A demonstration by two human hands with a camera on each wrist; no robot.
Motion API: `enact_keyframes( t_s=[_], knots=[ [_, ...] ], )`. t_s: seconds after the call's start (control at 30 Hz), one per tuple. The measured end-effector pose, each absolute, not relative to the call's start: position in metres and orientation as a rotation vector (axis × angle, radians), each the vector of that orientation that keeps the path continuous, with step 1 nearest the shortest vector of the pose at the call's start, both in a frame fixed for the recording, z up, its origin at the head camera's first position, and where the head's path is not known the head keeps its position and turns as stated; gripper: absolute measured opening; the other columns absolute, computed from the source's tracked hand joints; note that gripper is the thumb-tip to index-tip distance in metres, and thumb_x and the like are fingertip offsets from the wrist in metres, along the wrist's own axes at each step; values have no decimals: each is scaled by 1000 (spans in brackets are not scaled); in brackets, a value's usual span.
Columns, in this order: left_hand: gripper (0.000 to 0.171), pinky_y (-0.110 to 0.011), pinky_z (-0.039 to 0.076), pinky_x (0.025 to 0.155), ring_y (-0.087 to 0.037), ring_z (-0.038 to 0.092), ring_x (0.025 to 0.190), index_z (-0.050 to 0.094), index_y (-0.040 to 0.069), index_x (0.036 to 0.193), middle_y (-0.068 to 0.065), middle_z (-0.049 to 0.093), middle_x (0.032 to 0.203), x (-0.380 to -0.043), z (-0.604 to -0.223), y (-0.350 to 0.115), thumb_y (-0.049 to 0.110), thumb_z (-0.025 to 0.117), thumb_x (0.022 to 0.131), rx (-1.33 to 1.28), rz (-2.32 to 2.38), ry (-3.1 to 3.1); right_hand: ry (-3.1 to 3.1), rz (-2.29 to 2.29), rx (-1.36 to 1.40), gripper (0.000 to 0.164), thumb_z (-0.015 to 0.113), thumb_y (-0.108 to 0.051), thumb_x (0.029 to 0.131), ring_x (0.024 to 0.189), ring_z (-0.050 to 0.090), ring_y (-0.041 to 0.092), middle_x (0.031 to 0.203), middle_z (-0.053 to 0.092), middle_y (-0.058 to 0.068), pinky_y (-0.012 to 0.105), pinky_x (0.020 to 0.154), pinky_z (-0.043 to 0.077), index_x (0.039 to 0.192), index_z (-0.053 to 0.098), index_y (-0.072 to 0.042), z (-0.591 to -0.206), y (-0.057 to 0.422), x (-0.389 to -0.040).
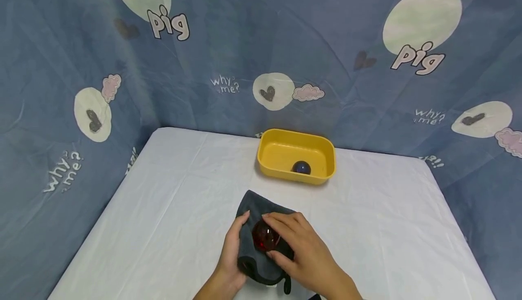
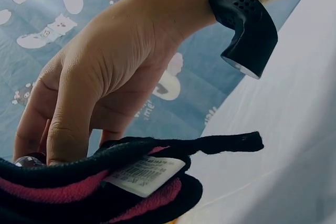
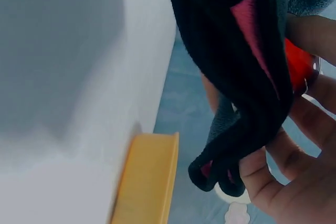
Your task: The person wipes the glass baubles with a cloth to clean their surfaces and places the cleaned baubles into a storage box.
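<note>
A dark grey cloth, with black edging and a hanging loop, lies spread across my left hand. That hand grips it from the left, thumb on its edge and the other fingers hidden beneath. On the cloth rests a shiny, clear red ball. My right hand holds the ball from the right, fingers over its top and thumb at its near side. In the left wrist view the right hand reaches down behind the folded cloth, whose pink layer and white label show. The right wrist view shows the red ball between fingers.
Beyond the hands, a yellow tray stands near the table's back edge with a dark blue ball inside. White cloth covers the table. A blue printed curtain rises behind it and at both sides.
</note>
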State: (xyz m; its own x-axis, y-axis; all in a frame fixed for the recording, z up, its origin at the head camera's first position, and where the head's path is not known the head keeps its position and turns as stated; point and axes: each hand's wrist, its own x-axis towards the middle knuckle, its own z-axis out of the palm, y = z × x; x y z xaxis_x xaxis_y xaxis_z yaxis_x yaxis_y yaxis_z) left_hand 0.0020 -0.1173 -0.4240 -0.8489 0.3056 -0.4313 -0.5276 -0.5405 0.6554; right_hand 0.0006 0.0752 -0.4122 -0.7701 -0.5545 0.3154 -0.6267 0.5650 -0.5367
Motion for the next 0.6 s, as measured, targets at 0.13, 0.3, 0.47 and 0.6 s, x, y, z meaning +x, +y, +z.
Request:
enact_keyframes(
  t_s=[0.13,0.3,0.47,0.6],
  knots=[
    [75,-36,28,120,-22,34,147,16,7,164,-11,31,163,5,-423,-117,52,36,108,-373,2390,1130,-2663,1002,970,72,90,-30,85,125,49,9,146,54,-14,39,102,51,149,57,-25,-413,73,2],
    [74,-34,32,116,-19,40,141,19,7,163,-8,37,159,6,-422,-114,52,38,108,-377,2390,1126,-2623,954,919,66,90,-44,82,119,53,10,133,59,-9,37,100,52,136,61,-18,-414,71,1],
    [70,-33,38,111,-15,49,131,24,8,160,-4,47,149,8,-422,-113,52,39,108,-371,2393,1097,-2658,898,858,67,85,-62,77,110,53,7,117,59,-8,31,94,54,119,60,-16,-413,70,0],
    [69,-33,38,112,-15,49,131,24,8,160,-4,47,148,9,-422,-112,51,38,108,-364,2394,1093,-2705,885,863,71,82,-66,77,112,52,7,119,59,-8,31,96,53,122,59,-17,-411,72,1]
  ],
)
